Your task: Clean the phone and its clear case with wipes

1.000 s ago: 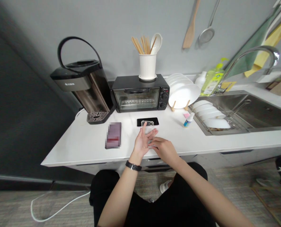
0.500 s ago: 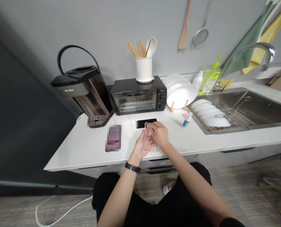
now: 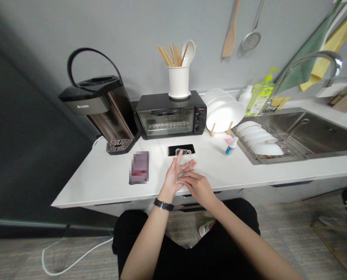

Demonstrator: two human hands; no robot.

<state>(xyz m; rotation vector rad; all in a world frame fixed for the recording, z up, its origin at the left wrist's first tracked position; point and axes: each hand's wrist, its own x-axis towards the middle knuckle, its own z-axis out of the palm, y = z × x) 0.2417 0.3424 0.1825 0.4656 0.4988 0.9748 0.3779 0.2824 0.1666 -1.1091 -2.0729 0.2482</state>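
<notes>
My left hand [image 3: 175,173] is palm up over the counter's front part, its fingers spread around a clear phone case [image 3: 185,155]. The case's upper end, with the camera cut-out, shows beyond the fingers. My right hand [image 3: 199,187] is closed in a pinch at the left palm, on a small whitish piece [image 3: 180,176] whose kind I cannot make out. Just behind the hands lies a black phone [image 3: 171,150], partly covered by the case. To the left is a purplish flat object [image 3: 139,168], blurred out. A small white spray bottle [image 3: 232,147] with a blue label stands to the right.
Behind are a water dispenser [image 3: 109,116], a toaster oven [image 3: 169,120] carrying a white utensil holder [image 3: 178,81], and upright plates [image 3: 226,116]. A sink [image 3: 316,136] with a bowl rack lies right. The white counter [image 3: 103,186] has its edge near my body.
My right hand has moved down from the case's upper end to the left palm. My left fingers have spread wider, and more of the clear case shows. The view has shifted slightly.
</notes>
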